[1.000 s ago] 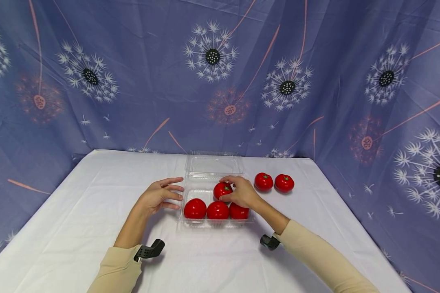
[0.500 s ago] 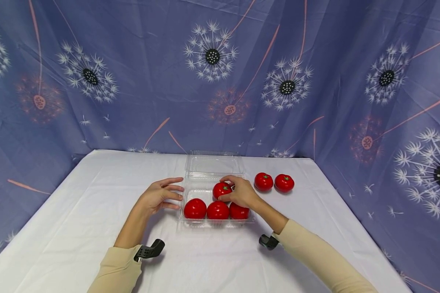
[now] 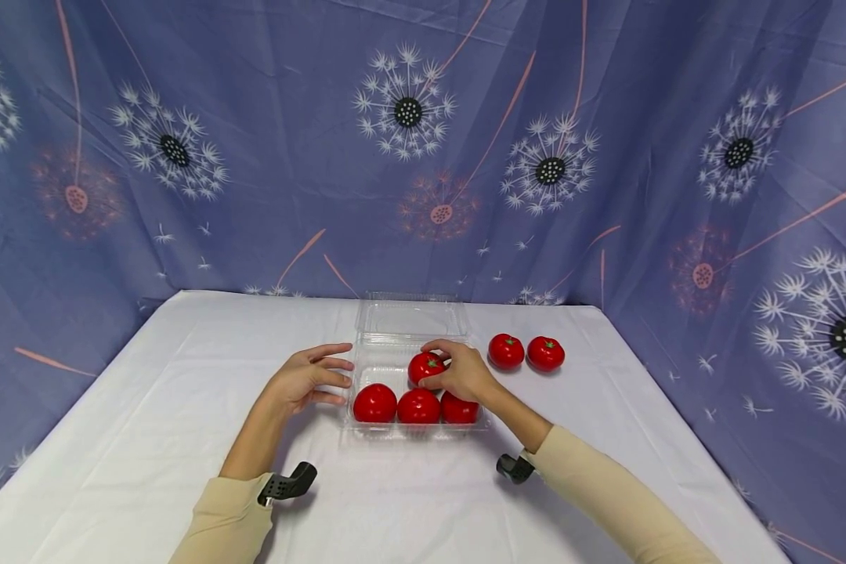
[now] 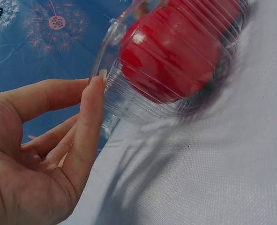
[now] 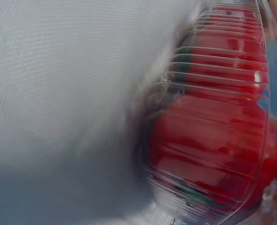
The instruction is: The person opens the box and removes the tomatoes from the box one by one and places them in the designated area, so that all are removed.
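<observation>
A clear plastic clamshell container (image 3: 382, 374) lies in the middle of the table, its lid (image 3: 412, 318) folded back. Along its front sit three red tomatoes: left (image 3: 374, 403), middle (image 3: 418, 406) and right (image 3: 458, 407). My right hand (image 3: 468, 372) holds another tomato (image 3: 423, 368), green calyx up, between thumb and fingers behind that row. With fingers spread and fairly straight, my left hand (image 3: 303, 381) is at the container's left side; in the left wrist view its fingertips touch the rim. The right wrist view shows tomatoes (image 5: 208, 140) through the ribbed wall, with most of my right hand hidden.
Two more tomatoes, one nearer (image 3: 506, 352) and one farther right (image 3: 546, 354), stand on the white tablecloth (image 3: 148, 439) to the right of the container. A blue dandelion-print curtain (image 3: 289, 157) hangs behind and at both sides.
My right hand has shifted very slightly left with its tomato, inside the container. The left hand stays in place.
</observation>
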`<state>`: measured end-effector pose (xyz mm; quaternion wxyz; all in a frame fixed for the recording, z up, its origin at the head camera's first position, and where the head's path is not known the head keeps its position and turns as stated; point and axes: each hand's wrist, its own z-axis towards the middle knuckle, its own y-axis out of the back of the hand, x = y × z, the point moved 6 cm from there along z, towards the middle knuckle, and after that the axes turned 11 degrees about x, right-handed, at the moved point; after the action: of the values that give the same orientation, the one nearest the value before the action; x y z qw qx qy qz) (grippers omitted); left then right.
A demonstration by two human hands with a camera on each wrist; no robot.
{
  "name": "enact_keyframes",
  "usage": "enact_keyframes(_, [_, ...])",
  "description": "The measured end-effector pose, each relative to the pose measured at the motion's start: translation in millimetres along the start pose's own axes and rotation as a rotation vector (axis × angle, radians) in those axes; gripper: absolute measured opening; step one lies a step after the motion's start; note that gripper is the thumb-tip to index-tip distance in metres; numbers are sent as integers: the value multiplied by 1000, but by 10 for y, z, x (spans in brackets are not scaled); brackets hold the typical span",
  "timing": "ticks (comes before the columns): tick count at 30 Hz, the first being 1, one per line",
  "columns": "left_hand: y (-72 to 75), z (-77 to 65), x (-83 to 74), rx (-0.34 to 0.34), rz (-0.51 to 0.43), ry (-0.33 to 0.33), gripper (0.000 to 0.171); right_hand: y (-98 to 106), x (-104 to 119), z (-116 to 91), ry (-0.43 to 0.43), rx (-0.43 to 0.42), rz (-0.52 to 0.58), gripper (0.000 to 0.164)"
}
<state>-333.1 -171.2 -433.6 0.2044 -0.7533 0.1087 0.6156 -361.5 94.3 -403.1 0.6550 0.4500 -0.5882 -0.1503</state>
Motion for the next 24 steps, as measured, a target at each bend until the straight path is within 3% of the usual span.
enact_keyframes(24, [-10,-14,-3,-3,-2,-15,76,102,-1,-72,20,-95,142,61])
